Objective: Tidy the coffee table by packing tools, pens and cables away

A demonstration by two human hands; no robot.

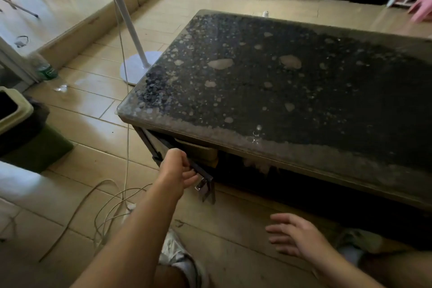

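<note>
The coffee table (280, 91) fills the centre and right, with a dark speckled glass top and nothing on it. Under its near left corner a dark drawer (161, 145) stands partly pulled out, with a metal handle (201, 185) on its front. My left hand (178, 168) grips the top edge of the drawer front, fingers curled over it. My right hand (297, 234) hovers low over the floor in front of the table, fingers spread and holding nothing. Inside the drawer I see only a tan surface; its contents are hidden.
A white fan stand (138, 68) rises off the table's left corner, its cable (127, 147) running down to loose cables (102, 208) on the tiled floor. A green bin (21, 128) stands at left, a plastic bottle (45, 70) behind it. My shoe (177, 255) is below.
</note>
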